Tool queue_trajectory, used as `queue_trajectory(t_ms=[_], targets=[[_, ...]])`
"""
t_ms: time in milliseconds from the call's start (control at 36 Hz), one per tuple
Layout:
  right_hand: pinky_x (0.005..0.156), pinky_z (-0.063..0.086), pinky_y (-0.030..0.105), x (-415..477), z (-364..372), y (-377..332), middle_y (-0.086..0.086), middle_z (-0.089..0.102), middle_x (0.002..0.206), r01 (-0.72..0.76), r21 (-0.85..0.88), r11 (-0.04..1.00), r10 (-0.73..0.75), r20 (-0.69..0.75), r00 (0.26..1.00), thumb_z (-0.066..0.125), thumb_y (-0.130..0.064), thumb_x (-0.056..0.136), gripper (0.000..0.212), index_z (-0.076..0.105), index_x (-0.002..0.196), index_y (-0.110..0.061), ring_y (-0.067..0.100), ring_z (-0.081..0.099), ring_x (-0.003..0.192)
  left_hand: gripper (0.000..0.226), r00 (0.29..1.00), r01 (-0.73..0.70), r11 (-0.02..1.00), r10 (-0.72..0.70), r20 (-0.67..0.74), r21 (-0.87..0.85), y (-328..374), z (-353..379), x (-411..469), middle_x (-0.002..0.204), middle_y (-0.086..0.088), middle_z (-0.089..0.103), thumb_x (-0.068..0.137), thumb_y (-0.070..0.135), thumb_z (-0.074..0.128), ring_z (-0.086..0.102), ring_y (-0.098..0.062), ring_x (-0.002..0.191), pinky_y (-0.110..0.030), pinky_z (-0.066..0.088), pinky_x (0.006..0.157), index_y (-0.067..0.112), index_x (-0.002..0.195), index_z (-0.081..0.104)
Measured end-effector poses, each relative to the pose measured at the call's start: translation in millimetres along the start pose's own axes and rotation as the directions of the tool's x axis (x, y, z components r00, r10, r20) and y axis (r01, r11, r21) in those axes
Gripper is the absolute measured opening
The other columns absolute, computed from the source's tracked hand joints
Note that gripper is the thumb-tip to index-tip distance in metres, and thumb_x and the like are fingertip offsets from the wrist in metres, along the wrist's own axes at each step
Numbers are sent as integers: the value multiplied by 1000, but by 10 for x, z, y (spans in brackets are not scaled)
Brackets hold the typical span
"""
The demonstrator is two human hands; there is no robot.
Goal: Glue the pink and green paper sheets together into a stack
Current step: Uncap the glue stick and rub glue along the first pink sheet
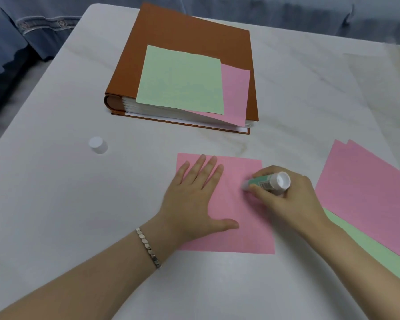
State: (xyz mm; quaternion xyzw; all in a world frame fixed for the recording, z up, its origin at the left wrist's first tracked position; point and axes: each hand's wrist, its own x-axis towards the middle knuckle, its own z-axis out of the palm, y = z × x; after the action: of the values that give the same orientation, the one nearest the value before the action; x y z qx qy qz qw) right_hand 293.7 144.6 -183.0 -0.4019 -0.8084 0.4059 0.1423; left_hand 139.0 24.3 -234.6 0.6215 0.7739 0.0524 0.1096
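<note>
A pink sheet (245, 229) lies flat on the white table in front of me. My left hand (194, 199) presses on its left part with fingers spread straight. My right hand (291, 199) grips a green-and-white glue stick (267, 182), whose tip touches the pink sheet near its right side. Further back, a green sheet (180, 82) lies over a pink sheet (236, 88) on top of a brown album. At the right, pink sheets (365, 192) lie over a green sheet (379, 252).
The brown album (185, 31) sits at the back middle of the white table (56, 204). The white glue cap (98, 145) stands at the left. Blue fabric (21, 31) hangs beyond the table's far left edge.
</note>
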Motion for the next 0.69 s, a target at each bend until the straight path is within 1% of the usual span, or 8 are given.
queue_trajectory(t_ms=[56,83,167,278,361,528,611,694], targets=[[62,48,18,-110,-20,18,-14,70,78,9,-8,1000,-9,19,1000,76,-16,75,10,70,76,-25,5,63,70,109,1000,-3,1000,3,-6,-26,9,-3,-5,154,-4,11,67,89,10,7,-21,143,-42,4,112,13,145,12],[60,47,17,-159,-31,29,-15,70,78,15,-17,1000,-15,30,999,76,-16,74,11,70,76,-25,4,63,69,108,1000,-10,1000,9,-29,-25,5,18,1,153,-4,13,69,89,9,11,-21,142,-42,6,112,12,145,15],[62,48,20,-244,-66,62,-15,70,77,15,-21,1000,-13,59,998,76,-23,74,7,71,76,-27,5,64,68,110,1000,-6,999,5,-15,-42,2,10,2,152,1,-5,64,89,11,-5,-18,143,-40,-4,113,17,146,4],[66,49,26,-245,-95,72,-15,70,78,7,5,1000,-7,56,998,72,-27,73,4,72,76,-25,9,65,71,106,1000,20,1000,-20,17,-11,10,-6,-6,144,8,-32,54,88,2,-30,-12,136,-37,-19,111,26,136,-26],[68,50,26,-177,-90,72,-15,70,80,-13,33,999,13,11,1000,74,-15,77,10,71,75,-25,8,64,73,105,999,22,1000,-22,39,-4,4,-22,-9,141,9,-37,52,87,0,-36,-9,133,-35,-22,110,28,132,-32],[68,50,29,39,-95,71,-16,68,79,-38,48,998,41,-75,996,70,-15,77,16,66,72,-29,8,64,72,113,998,13,1000,-14,60,11,-13,-52,-5,143,10,-35,51,87,-1,-36,-7,132,-35,-23,109,26,142,-26],[66,50,33,74,-147,74,-8,68,70,-50,72,996,59,-134,989,74,-19,75,12,65,72,-27,17,63,70,110,997,-14,1000,12,76,25,-51,-87,5,145,8,-35,51,88,0,-34,-9,134,-35,-24,108,25,136,-33],[60,46,25,36,-229,80,-9,67,75,-45,139,989,71,-187,980,75,-20,74,14,65,72,-29,22,62,69,107,995,-74,996,70,74,46,-127,-160,45,144,6,-37,55,88,4,-35,-10,133,-33,-25,108,27,134,-34]])
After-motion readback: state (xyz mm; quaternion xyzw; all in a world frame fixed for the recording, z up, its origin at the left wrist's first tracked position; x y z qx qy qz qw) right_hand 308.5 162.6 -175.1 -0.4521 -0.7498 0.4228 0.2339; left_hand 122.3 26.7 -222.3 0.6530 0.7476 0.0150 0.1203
